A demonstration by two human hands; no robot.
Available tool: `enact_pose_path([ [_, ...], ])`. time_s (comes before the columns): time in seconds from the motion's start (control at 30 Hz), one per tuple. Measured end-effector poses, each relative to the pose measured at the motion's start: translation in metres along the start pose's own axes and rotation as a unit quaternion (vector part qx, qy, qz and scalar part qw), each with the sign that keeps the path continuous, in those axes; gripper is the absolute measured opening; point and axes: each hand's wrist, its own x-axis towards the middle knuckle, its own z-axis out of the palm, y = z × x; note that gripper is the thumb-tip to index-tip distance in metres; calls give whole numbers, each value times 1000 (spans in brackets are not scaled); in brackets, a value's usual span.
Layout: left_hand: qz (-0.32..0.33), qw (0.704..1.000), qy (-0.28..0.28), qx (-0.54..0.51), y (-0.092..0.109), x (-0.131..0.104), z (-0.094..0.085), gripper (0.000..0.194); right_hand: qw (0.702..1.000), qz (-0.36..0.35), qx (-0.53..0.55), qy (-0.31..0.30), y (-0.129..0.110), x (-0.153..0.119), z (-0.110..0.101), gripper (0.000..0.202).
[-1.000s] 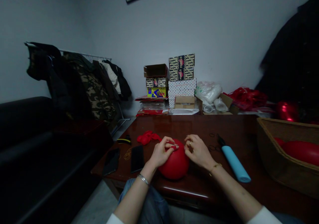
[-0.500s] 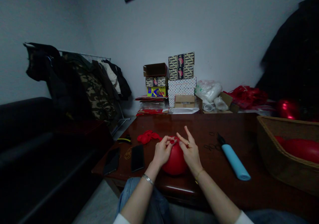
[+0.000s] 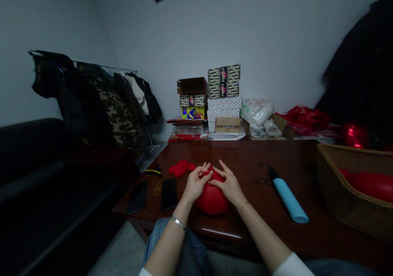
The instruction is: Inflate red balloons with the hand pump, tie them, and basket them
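An inflated red balloon (image 3: 212, 200) rests at the front edge of the brown table (image 3: 245, 157), between both hands. My left hand (image 3: 196, 182) is closed, thumb and fingers pinched at the top of the balloon, around its neck. Against the balloon's upper right side lies my right hand (image 3: 226, 185), fingers apart, thumb pointing to the left hand. The neck itself is mostly hidden by the fingers. Limp red balloons (image 3: 179, 168) lie just behind and left of my left hand.
Two dark phones (image 3: 169, 194), yellow rubber bands (image 3: 157, 188) and a black-yellow tool (image 3: 153, 172) lie left. At right are a blue hand pump (image 3: 290, 200), black rings (image 3: 260, 181) and a wicker basket (image 3: 337, 190) holding red balloons. Boxes (image 3: 224, 108) stand behind.
Both hands have moved slightly left and the balloon has shifted a little left with them. My right hand has turned, its thumb now lower against the balloon.
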Motion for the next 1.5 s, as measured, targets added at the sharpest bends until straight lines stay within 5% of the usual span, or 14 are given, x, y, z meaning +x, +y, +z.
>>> enact_pose_path([
  [0.17, 15, 998, -42, 41, 12, -3, 0, 11, 991, -90, -77, -54, -10, 2, 7, 39],
  [0.33, 26, 996, -81, 29, 25, -7, -12, 12, 990, -99, -92, -32, -15, 0, 9, 13],
  [0.47, 75, 991, -38, 104, 41, 0, -27, 16, 989, -108, -96, -41, -19, -3, 6, 9],
  [0.63, 123, 916, -175, 340, 57, 12, -33, 18, 984, -125, -108, -60, -20, -3, 10, 7],
  [0.8, 149, 848, -279, 426, 63, 17, -42, 10, 980, -138, -117, -84, -18, -2, 12, 11],
  [1.2, 253, 751, -363, 490, 83, 24, -43, 13, 968, -145, -146, -142, -36, -2, 10, 11],
  [1.5, 268, 738, -366, 499, 94, 12, -44, 22, 968, -153, -115, -160, -33, -2, 7, 5],
])
